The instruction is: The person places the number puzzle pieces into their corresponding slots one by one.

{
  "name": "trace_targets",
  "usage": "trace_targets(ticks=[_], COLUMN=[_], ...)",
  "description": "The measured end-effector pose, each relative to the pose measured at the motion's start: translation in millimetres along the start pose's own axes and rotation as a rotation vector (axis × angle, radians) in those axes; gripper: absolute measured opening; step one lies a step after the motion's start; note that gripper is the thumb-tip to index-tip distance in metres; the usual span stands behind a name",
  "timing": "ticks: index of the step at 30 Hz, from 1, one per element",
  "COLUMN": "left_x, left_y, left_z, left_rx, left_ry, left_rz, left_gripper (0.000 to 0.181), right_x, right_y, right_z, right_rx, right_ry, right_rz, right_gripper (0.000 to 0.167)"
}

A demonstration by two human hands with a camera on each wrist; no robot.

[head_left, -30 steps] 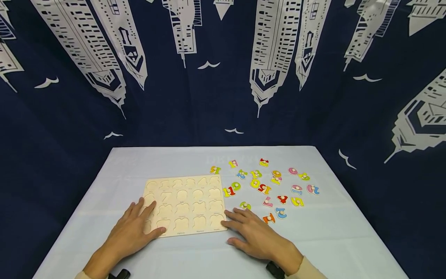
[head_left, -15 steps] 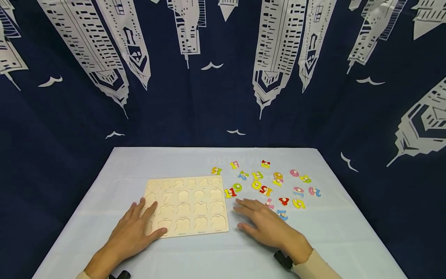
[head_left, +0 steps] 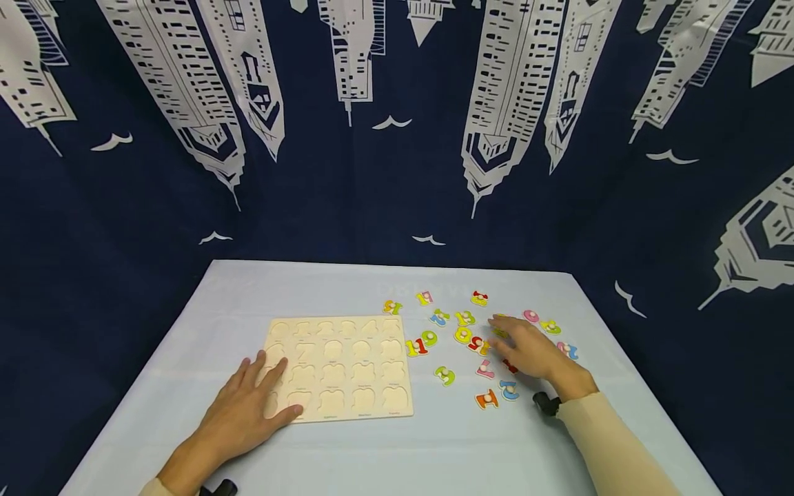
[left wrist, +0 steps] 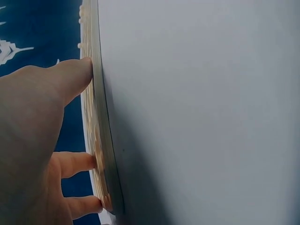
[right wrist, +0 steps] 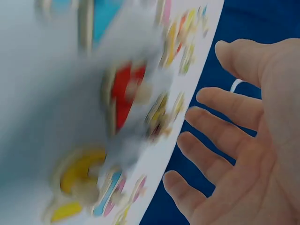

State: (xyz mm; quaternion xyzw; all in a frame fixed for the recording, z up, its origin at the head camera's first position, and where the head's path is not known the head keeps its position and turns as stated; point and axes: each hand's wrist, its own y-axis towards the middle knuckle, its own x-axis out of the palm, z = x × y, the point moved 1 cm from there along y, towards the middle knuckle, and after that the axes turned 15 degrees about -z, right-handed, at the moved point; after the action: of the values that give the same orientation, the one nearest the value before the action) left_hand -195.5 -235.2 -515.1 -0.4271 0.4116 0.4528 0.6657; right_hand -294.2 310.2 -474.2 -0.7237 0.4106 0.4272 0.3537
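Your left hand (head_left: 242, 408) spread on board (head_left: 347, 372) | your right hand (head_left: 530, 350) spread, empty | number pieces (head_left: 486, 399) loose, none seen seated

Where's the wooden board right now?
In the head view, the wooden board lies left of most number pieces, its left side under the left hand.

Under my left grip (head_left: 242, 412), the board (head_left: 347, 395) looks like smooth, matt, bare wood. The number pieces (head_left: 486, 399) look like wood with brightly coloured faces. My bench (head_left: 471, 455) has a smooth, matt top; the curtain (head_left: 347, 213) and my sleeve (head_left: 611, 441) are matt cloth.
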Motion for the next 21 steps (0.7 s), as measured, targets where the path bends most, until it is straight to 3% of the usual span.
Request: trace_targets(ticks=[7,13,17,21], left_x=[1.2,-4.4,-9.1,-11.3], left_y=[0.1,0.6,-1.1,-4.0], left_z=[-1.5,-1.9,-3.9,-6.7], left_rx=[0.002,0.020,0.044,0.071], left_ry=[-0.002,-0.006,-0.014,-0.007], left_rz=[0.003,-0.013,-0.030,-0.033], left_gripper=[0.103,0.103,0.102,0.100], right_x=[-11,-24,-34,-38], right_y=[11.9,16.7,18.4,19.1], right_z=[25,46,66,83], right_rx=[0.088,0.150,0.205,0.237], right_ry=[0.053,0.079,0.043,0.013], right_rz=[-0.041,-0.003,0.043,0.033], right_gripper=[0.049,0.051,0.047,0.040])
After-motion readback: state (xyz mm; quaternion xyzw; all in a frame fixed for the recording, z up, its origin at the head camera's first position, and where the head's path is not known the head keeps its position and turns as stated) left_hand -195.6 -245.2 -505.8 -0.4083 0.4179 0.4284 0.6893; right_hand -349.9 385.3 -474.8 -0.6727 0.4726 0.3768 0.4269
